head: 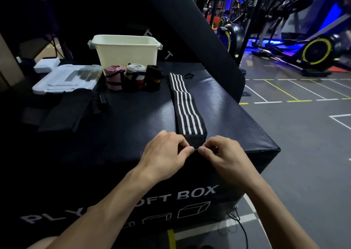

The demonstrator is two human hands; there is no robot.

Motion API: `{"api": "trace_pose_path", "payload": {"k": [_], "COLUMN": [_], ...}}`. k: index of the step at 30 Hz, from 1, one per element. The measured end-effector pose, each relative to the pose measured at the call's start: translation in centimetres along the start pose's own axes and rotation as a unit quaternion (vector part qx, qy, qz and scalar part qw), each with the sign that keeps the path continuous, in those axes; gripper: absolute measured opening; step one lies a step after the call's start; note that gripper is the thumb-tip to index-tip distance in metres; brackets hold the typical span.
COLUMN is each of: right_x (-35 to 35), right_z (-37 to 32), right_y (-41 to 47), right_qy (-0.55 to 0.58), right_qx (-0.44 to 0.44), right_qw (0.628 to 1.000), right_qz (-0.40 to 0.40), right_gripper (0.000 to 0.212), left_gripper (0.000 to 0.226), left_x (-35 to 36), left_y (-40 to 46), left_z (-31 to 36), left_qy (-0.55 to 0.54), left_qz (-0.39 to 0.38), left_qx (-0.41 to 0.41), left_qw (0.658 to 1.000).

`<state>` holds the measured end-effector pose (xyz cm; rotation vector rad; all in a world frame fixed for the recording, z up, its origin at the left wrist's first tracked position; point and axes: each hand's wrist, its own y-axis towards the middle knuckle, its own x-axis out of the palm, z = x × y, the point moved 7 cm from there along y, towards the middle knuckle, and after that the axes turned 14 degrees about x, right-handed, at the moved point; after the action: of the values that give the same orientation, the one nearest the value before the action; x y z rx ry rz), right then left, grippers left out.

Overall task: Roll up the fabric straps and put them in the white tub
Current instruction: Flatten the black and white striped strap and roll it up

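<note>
Left hand point(167, 152), right hand point(224, 153) pinch flat woven striped strap point(187, 106) end | padded box point(133, 119)

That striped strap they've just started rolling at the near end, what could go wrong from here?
1. Both hands, left and right, pinch only the strap's near end; if the grip slips, the first turn may spring open.
2. The strap lies slightly bent along the box, so the roll could wind crooked.
3. Three finished rolls stand outside the tub, near the strap's far end; a tug might knock them.
</note>
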<state>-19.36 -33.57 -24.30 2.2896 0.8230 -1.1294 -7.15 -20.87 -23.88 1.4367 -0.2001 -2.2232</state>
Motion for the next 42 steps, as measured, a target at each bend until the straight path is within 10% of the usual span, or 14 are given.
{"api": "trace_pose_path", "payload": {"k": [17,28,42], "right_x": [-0.3,-1.0,-0.9], "right_z": [0.2,-0.6,-1.0], "right_y": [1.7,-0.5,0.7], "right_qy": [0.053,0.067,0.051], "right_qx": [0.114,-0.082,-0.061], "right_qw": [0.991,0.994,0.997], "right_qz": [-0.049,0.029,-0.005], "right_gripper": [0.027,0.020,0.018], "left_gripper": [0.022,0.020,0.011], "left_x": [-0.8,0.1,0.1], "left_y": [-0.4,-0.2,0.4], "left_z": [2.1,1.7,-0.5], "left_qy": [0.113,0.152,-0.112], "left_qz": [0.057,0.108,0.085], "left_qx": [0.138,0.174,0.030], "left_qw": [0.982,0.967,0.990]}}
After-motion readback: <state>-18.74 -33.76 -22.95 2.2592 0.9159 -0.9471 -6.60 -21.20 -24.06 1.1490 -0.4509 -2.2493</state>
